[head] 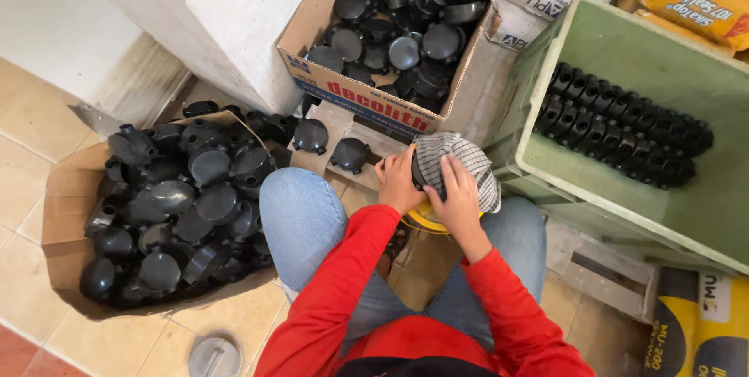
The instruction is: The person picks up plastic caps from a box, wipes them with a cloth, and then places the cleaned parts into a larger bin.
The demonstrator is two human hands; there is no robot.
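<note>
My left hand (399,182) and my right hand (456,194) are both closed over a grey-and-white checked cloth (456,160), bunched between my knees; what sits inside it is hidden. To wipe well I'd keep a firm left grip and turn with the right. Round black plastic junction boxes (179,205) fill the torn cardboard box (66,221) to my left

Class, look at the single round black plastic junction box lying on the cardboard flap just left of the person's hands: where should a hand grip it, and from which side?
Judging by its pose, grip the round black plastic junction box across its domed round body, coming from above. It lies alone on the cardboard flap, its dome up and its short side stubs giving the fingers ridges to catch, and the left hand is nearest.
</note>
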